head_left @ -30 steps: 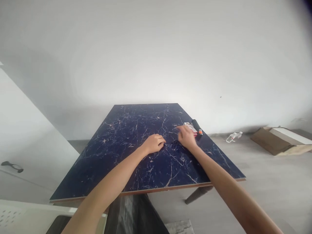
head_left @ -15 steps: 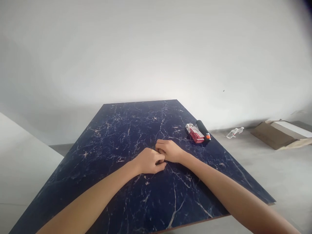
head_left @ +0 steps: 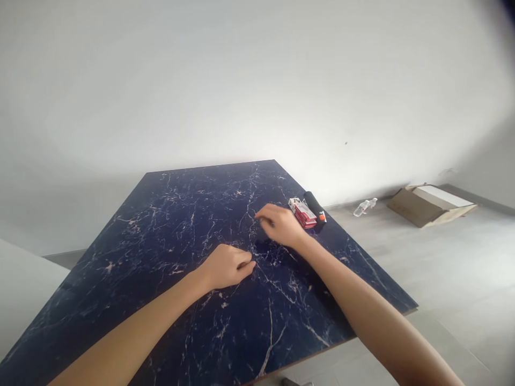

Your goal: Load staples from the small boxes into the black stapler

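Observation:
My left hand [head_left: 229, 266] rests low over the dark blue marble-patterned tabletop [head_left: 193, 214]. Its fingers are curled in and come close to the thumb in a pinch; whatever they may hold is too small or hidden to name. Farther forward and to the right, my right hand [head_left: 281, 225] is raised a little above the surface, apart from the left. Its fingers are loosely bent, with a gap at the thumb, and nothing shows in them. Just beyond the right hand lie red and white small boxes [head_left: 303, 214] and a black cylinder-like item [head_left: 314, 205] with an orange part.
A pale wall [head_left: 201, 80] stands behind the table's far edge. On the grey floor to the right lie clear plastic bottles [head_left: 364, 207] and an opened cardboard box [head_left: 418, 206]. A white panel [head_left: 28, 289] is at the left.
My hands were together at the fingers and are now apart; the right has moved up and forward. The view has turned slightly right, so the table and boxes sit farther left.

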